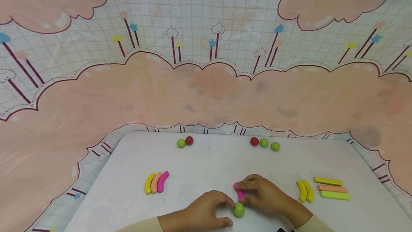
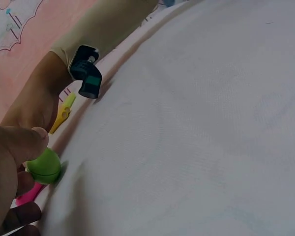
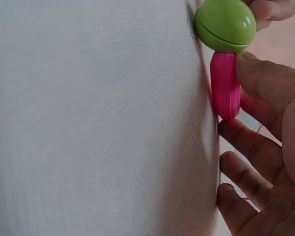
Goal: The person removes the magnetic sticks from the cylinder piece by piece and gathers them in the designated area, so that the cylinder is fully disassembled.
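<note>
A bright pink curved stick (image 1: 239,193) lies on the white table, its near end meeting a glossy green ball (image 1: 238,209). My right hand (image 1: 268,194) holds the stick between thumb and index finger; in the right wrist view the thumb (image 3: 265,76) presses along its side, close to the ball. From the left, my left hand (image 1: 206,212) touches the ball with its index fingertip. Its thumb stays slightly apart, below and left of the ball. In the left wrist view the pink stick (image 2: 29,195) is mostly hidden behind the ball (image 2: 45,167) and fingers.
Curved yellow, peach and pink sticks (image 1: 156,182) lie at left. Two curved yellow sticks (image 1: 305,191) and straight yellow, peach and lime sticks (image 1: 332,189) lie at right. At the back are a red ball (image 1: 189,140), another red ball (image 1: 254,141) and several green balls (image 1: 264,143).
</note>
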Tool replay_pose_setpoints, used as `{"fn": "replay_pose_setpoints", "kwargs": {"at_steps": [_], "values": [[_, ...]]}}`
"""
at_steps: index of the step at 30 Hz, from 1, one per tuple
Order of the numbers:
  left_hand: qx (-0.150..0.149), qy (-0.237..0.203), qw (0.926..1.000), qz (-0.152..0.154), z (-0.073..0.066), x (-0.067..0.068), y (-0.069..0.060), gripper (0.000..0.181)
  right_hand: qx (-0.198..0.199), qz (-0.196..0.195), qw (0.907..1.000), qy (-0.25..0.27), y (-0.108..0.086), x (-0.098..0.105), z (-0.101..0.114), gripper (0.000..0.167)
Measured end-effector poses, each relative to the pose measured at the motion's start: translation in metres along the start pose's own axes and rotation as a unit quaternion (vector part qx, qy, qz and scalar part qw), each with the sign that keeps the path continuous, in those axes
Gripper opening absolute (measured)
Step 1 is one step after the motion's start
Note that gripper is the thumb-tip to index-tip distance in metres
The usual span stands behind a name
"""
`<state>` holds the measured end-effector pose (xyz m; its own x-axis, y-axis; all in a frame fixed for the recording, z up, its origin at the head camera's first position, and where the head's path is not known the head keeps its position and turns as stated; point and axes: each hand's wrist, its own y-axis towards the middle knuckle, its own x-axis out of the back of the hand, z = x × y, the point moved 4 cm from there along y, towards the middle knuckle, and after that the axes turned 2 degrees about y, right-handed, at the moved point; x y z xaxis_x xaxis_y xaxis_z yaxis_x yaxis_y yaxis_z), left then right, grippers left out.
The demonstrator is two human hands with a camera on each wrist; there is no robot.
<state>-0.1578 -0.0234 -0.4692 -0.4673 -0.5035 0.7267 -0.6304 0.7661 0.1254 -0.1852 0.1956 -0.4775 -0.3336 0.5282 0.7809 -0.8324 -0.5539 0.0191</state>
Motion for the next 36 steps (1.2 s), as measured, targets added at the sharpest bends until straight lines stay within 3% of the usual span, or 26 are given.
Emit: {"fn": "replay_pose_setpoints", "kwargs": {"at_steps": [6,18,25,29,36], "values": [[0.022,0.026,0.9992,-0.02,-0.001,-0.004,0.006,0.035,0.011,-0.004,0.9998,-0.014,-0.001,-0.001,0.001,0.041],[0.018,0.075,0.9953,-0.057,-0.004,-0.012,0.015,0.035,0.047,-0.023,0.9986,-0.009,-0.002,0.001,0.006,0.044],[0.059,0.063,0.9948,-0.054,-0.002,-0.015,0.02,0.033,0.039,-0.017,0.9991,-0.005,-0.002,0.002,0.006,0.043],[0.068,0.058,0.9947,-0.051,-0.001,-0.016,0.021,0.032,0.035,-0.014,0.9993,-0.003,-0.002,0.001,0.006,0.044],[0.049,0.058,0.9955,-0.056,-0.001,-0.015,0.021,0.03,0.039,-0.012,0.9991,-0.009,-0.001,0.001,0.006,0.043]]}}
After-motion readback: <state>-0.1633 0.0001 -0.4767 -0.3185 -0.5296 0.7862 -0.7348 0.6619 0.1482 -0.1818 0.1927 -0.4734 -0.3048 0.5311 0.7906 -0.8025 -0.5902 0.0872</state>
